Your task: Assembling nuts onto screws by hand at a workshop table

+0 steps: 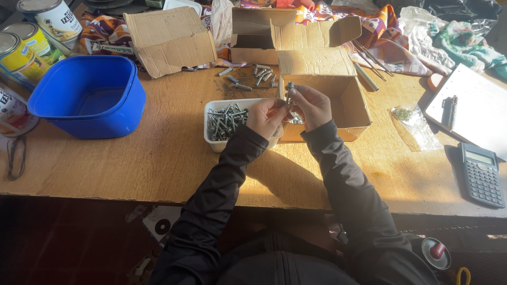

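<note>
While our left hand (268,116) and right hand (311,104) pinch the bolt (289,87) between fingertips above the white tub (214,141), we judge it rigid, small, slick; grip the shank.

Warm, low sunlight slants across my wooden table (132,163) from the upper right, throwing the long shadows of my arms toward me, while below the table edge all falls into murk, and the far corners bend slightly and lose sharpness.

Bare tabletop (158,163) near edge, blue tub (90,95) left, calculator (481,174) right
</note>
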